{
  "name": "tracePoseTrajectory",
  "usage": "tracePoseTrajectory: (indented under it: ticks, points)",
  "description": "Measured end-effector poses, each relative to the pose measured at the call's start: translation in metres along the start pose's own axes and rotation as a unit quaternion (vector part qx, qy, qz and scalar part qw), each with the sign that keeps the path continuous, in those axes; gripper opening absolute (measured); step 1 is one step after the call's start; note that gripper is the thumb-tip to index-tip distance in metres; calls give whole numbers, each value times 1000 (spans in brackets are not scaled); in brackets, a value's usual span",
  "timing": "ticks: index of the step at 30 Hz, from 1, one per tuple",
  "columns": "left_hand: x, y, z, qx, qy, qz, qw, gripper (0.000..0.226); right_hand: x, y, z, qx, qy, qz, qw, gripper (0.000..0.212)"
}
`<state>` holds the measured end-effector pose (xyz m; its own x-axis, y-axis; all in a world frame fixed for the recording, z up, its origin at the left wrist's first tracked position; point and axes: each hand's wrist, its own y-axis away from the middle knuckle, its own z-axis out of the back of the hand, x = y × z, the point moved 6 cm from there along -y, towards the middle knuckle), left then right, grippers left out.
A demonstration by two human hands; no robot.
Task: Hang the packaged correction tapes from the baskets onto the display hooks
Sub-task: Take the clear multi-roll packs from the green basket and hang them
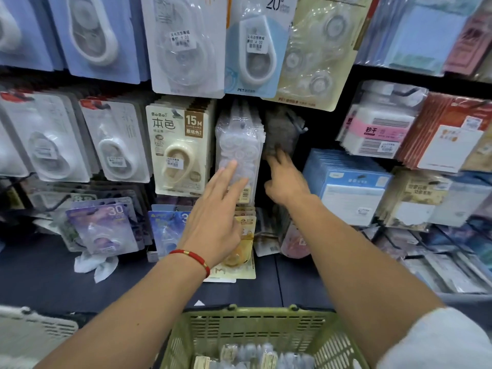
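the display wall (332, 123) is packed tight around both hands, and the green basket (255, 326) of remaining tapes (255, 355) sits below the wrists. this looks like the hanging step: the left hand (213, 211) lies flat with straight fingers on the clear pack row (237, 150), steadying it, while just right of it the right hand (286, 179) reaches into the dark gap at a blurred pack (282, 131); whether it grips that pack i cannot tell. next, the pack's hole must find the hook, with little room between neighbouring rows.

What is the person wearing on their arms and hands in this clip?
Both forearms are bare, with no gloves. The left hand has a thin red cord bracelet with small gold beads at the wrist. The right hand wears nothing; a white sleeve covers the upper arm.
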<state>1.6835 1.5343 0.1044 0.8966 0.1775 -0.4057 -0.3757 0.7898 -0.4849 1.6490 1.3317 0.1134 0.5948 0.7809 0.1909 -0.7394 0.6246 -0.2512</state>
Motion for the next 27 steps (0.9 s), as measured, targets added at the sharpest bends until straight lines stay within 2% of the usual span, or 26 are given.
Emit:
tracePoseTrajectory:
  ticks: [4, 6, 8, 9, 11, 14, 17, 20, 22, 25, 27]
  points:
    - [1, 9, 3, 40, -23, -20, 999, 77, -6, 48, -10, -50, -87, -17, 995, 52]
    - [4, 22, 0, 72, -26, -31, 997, 71, -10, 90, -19, -80, -87, 6, 993, 34]
    - [10, 45, -9, 121, -31, -38, 991, 61, -15, 136, -37, -72, -72, 38, 994, 21]
    - [14, 60, -15, 153, -37, -38, 987, 57, -19, 156, -52, -41, -62, 44, 996, 18]
    - [26, 94, -31, 241, -62, -31, 968, 52, -28, 188, -94, 89, -35, 35, 995, 18]
    - [45, 154, -55, 391, -132, -21, 911, 47, -32, 234, -166, 318, 19, 45, 947, 25]
    - [61, 211, -76, 470, -164, 15, 867, 54, -35, 289, -230, 443, 18, 45, 895, 43]
    - [68, 262, -99, 474, -179, 80, 859, 57, -34, 349, -283, 517, 22, 49, 854, 79]
    - [66, 291, -110, 437, -189, 120, 871, 56, -32, 379, -305, 533, 5, 22, 846, 97]
    - [56, 317, -117, 346, -150, 160, 912, 49, -23, 399, -323, 513, -27, -10, 858, 109]
    - [52, 322, -118, 311, -146, 179, 922, 43, -20, 395, -324, 476, -13, -1, 879, 109]
